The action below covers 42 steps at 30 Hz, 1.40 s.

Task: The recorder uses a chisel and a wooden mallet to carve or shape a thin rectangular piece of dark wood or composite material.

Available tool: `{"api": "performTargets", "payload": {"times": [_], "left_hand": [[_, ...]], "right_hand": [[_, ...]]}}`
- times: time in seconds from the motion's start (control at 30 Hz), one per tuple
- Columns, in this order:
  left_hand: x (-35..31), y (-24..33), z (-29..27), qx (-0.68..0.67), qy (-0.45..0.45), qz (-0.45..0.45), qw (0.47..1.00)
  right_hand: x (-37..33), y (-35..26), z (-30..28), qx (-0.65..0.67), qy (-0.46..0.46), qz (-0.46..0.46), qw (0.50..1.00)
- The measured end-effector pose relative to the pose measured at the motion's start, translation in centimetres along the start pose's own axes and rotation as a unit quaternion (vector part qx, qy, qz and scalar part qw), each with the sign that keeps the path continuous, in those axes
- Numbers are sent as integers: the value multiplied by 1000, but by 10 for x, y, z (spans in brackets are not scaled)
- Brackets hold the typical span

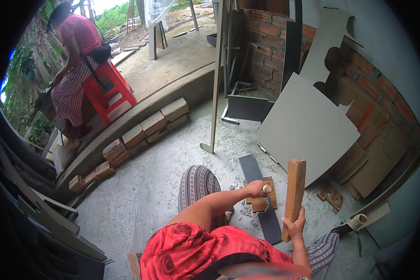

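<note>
My left hand point(255, 188) is closed around a short tool with a round, pale handle end point(267, 189); its lower end is hidden. Beneath it, a long dark grey board point(269, 226) lies on the floor, crossed by small brown wooden pieces point(259, 205). Grey chips point(245, 211) are scattered beside them. Gripped near its lower end, a thick wooden block point(295, 189) stands tilted upward in my right hand point(295, 226), to the right of the board and apart from the tool.
A large pale panel point(308, 126) leans toward the brick wall point(268, 51) at the right. Bricks point(154, 123) line the raised step at the left. Beyond, another person point(81, 42) sits on a red stool point(108, 88). A metal upright point(215, 93) stands ahead.
</note>
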State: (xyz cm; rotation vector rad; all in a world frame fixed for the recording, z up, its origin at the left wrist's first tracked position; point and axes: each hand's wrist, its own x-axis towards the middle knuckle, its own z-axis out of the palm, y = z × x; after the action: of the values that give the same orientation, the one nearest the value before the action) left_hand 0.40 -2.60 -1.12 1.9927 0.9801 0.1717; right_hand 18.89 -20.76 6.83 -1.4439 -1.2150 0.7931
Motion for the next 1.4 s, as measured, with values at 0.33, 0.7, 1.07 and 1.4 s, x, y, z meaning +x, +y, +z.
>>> {"api": "performTargets", "payload": {"times": [0.33, 0.7, 1.07, 1.4], "left_hand": [[-30, 93, -113, -453, 235, 63, 858], [-22, 55, -150, -725, 227, -96, 643], [-6, 49, -127, -730, 213, -186, 623], [-6, 49, -123, -730, 220, -203, 615]], "right_hand": [[-7, 45, 9, 141, 12, 314, 939], [-24, 165, 6, -148, -93, 363, 915], [5, 130, 9, -390, -211, 390, 807], [5, 128, 12, -371, -217, 395, 812]]}}
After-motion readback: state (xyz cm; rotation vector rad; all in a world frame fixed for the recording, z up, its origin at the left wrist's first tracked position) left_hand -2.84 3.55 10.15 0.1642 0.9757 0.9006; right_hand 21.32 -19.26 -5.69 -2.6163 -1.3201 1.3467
